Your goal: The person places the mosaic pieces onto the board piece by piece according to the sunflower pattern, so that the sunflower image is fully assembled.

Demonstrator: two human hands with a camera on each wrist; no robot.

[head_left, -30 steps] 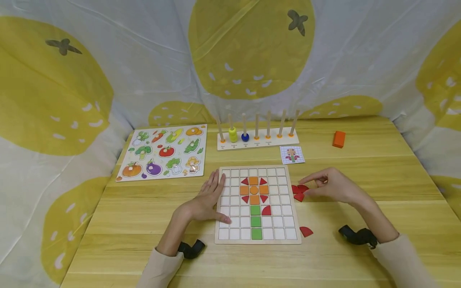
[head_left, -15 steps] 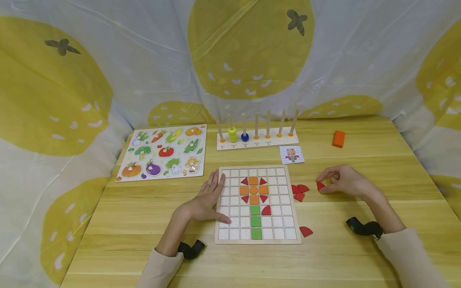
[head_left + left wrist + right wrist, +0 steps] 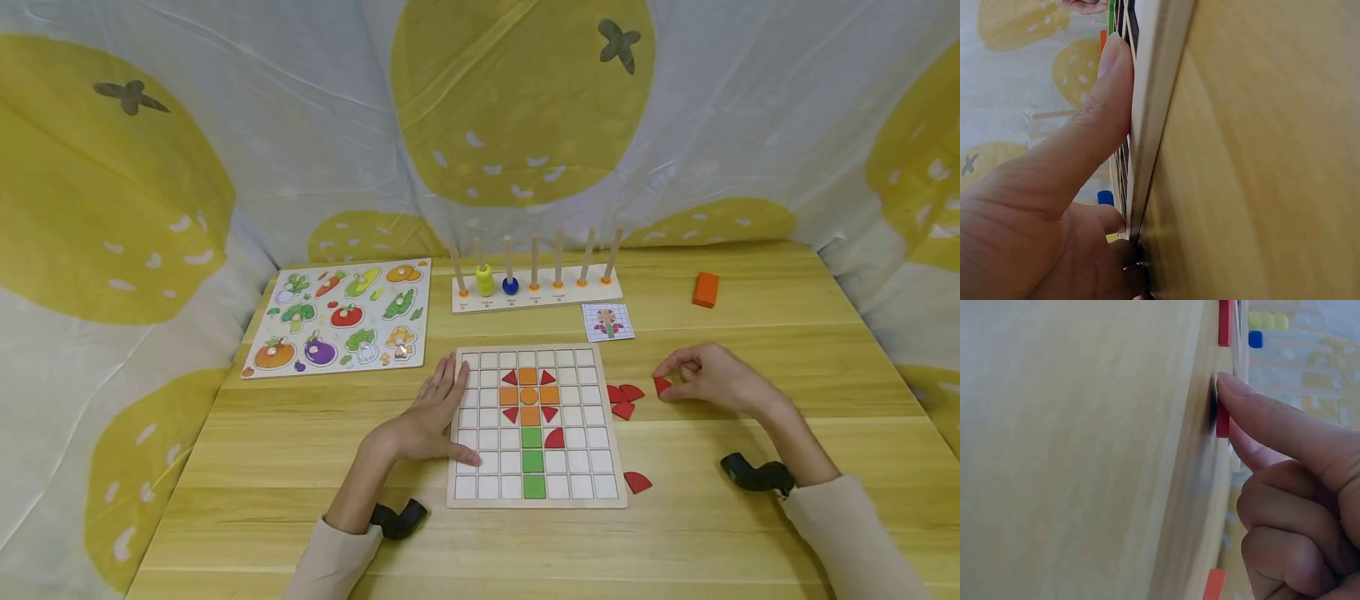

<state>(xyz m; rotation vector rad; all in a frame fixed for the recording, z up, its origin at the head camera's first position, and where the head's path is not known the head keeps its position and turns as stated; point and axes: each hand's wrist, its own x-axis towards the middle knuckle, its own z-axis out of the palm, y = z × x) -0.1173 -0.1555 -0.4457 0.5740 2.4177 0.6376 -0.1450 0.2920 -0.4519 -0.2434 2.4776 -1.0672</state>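
A wooden grid board lies on the table with a flower of orange, red and green tiles. My left hand lies flat with straight fingers on the board's left edge, steadying it. My right hand is to the right of the board and pinches a small red piece between thumb and forefinger, low on the table; the right wrist view shows that red piece under the fingertip. Loose red pieces lie between hand and board, and a red quarter-round piece lies near the board's lower right corner.
A small pattern card lies behind the board. Farther back stand a peg rack with yellow and blue rings and a vegetable puzzle at the left. An orange block sits at the back right. Cloth walls surround the table.
My right hand lifted a red piece from the loose pile and drew it to the right, then shifted slightly back left. The left hand has not moved.
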